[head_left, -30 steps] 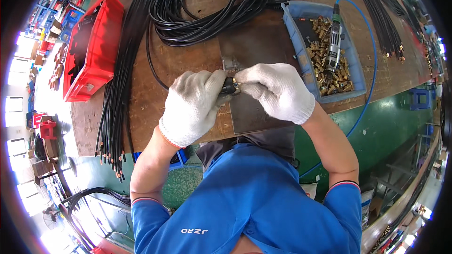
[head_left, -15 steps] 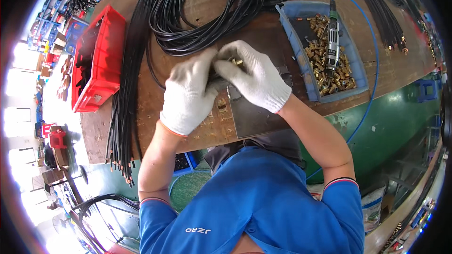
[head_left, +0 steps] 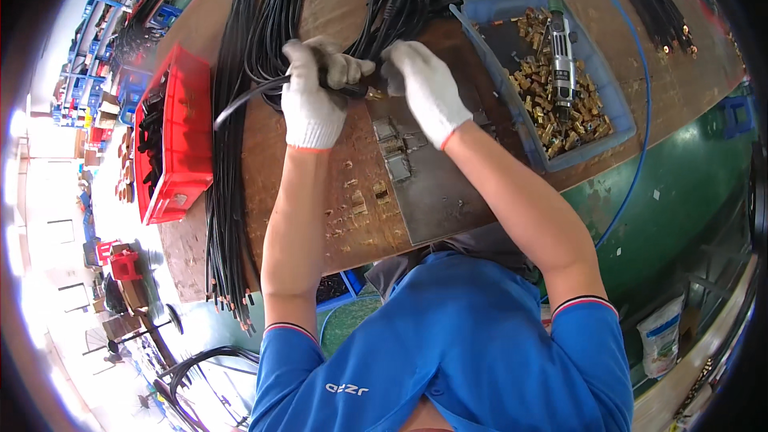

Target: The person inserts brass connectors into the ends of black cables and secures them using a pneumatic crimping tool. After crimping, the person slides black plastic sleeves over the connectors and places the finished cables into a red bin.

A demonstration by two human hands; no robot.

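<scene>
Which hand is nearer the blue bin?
Right. The right hand is left of the blue bin, with a gap between them; the left hand is farther left, holding a black cable.

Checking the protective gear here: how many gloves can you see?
2: an off-white glove on the left hand, which holds a cable, and a matching glove on the right hand. Others may be hidden in the clutter.

two gloves (head_left: pixel 314 104), two tabletop bins (head_left: pixel 189 140), one tool (head_left: pixel 562 60)
</scene>
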